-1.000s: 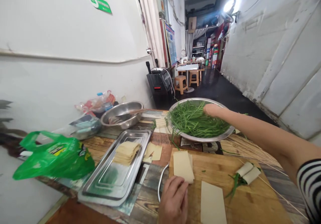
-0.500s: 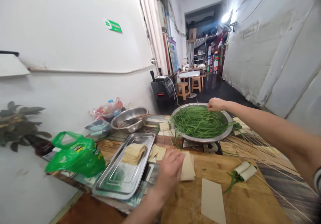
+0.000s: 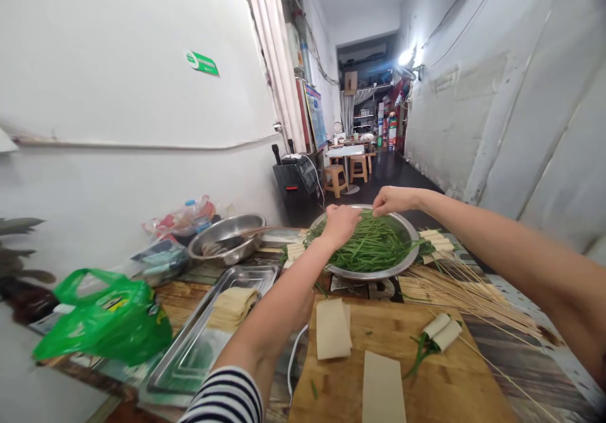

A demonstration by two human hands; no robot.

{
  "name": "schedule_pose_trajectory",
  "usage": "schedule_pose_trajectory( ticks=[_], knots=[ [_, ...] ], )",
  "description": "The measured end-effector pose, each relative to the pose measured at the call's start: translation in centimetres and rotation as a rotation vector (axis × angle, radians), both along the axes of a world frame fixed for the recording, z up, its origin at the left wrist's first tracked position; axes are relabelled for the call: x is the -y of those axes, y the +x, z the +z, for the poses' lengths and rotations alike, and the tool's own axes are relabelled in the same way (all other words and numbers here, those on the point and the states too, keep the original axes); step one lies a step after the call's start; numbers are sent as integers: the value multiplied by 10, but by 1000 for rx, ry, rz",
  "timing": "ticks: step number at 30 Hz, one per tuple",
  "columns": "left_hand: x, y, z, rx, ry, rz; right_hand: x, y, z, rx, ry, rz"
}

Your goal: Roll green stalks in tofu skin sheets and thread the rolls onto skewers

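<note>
Pale walls (image 3: 142, 95) run back along a narrow room, and a wooden-topped table (image 3: 177, 297) fills the foreground. From the head view, long, thin, bright green leaves (image 3: 369, 252) lie tangled in a wide metal bowl (image 3: 411, 259), a few straying past its rim. The bowl stands just beyond a cutting board (image 3: 341, 394), which bears pale sheets (image 3: 332, 331), a single sheet (image 3: 384, 388) and a leaf-filled pair of rolls (image 3: 442, 333). The leaves lie below and between the two hands: the left hand (image 3: 341, 224) is over the bowl's far left part, the right hand (image 3: 389, 201) at its far rim, fingers drawn narrowly together. Whether either hand grips any leaves, I cannot tell; the fingertips are small and partly hidden. Half a second ago the left hand was beside the pale sheets; now it is near the right hand, which has stayed at the bowl.
</note>
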State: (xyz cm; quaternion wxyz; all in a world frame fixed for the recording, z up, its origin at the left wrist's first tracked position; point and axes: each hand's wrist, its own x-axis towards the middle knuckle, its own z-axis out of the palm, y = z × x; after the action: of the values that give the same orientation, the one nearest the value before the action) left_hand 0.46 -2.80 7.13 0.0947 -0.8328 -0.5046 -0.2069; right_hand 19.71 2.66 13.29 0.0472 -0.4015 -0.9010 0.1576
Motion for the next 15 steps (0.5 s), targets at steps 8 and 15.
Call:
schedule_pose_trajectory(
  ticks=[8, 15],
  knots=[
    [-27, 4, -1, -106, -79, -24, 2, -1, -5, 118, 174, -70],
    [-25, 16, 7, -253, -140, 90, -14, -11, -24, 135, 284, -196]
  ],
)
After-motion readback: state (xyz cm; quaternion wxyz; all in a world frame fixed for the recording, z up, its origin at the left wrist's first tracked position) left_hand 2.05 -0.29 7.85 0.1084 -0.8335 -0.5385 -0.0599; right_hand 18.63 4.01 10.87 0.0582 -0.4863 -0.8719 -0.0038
